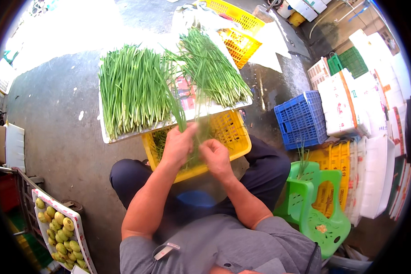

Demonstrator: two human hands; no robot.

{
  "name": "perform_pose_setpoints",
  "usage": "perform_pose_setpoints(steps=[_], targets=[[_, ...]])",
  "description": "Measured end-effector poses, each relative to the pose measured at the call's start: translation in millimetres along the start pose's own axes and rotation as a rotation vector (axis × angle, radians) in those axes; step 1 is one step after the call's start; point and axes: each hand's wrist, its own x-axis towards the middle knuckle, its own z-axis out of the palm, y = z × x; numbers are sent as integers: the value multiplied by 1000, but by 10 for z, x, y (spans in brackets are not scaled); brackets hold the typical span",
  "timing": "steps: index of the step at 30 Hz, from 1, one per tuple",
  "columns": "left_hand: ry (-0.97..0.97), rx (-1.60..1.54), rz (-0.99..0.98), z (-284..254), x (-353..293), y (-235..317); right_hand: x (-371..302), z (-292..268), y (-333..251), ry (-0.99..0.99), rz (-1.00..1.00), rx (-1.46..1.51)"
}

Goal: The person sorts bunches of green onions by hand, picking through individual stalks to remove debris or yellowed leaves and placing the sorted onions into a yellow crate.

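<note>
My left hand [179, 145] is closed around a small bunch of green chives [178, 115], whose blades point away from me. Close by on the right, my right hand [216, 156] has its fingers pinched together; blurred thin green strands hang between the hands, and what the fingers hold is not clear. Both hands are over a yellow plastic basket [239, 154] between my knees, with green scraps inside. Beyond it, a white board [214, 108] carries a large neat pile of chives [132, 86] on the left and a looser pile [210, 64] on the right.
A green plastic chair [301, 194] stands close on my right, with a blue crate [301, 118] and white foam boxes [342, 102] behind it. More yellow baskets [242, 45] sit beyond the board. At lower left is a tray of yellow-green fruit [61, 233].
</note>
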Motion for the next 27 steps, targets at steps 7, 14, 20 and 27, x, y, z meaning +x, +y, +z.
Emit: perform_pose_setpoints(steps=[7,14,20,27], targets=[[21,101,-47,-24,-59,11,-160,50,85,-146,-63,-164],[-6,145,-24,-114,-178,-33,134,-238,211,-138,12,-97],[-82,271,-108,-239,-422,-90,718,-244,-69,-246,42,131],[-107,341,-178,-338,-554,-64,1127,-479,-217,-231,218,376]])
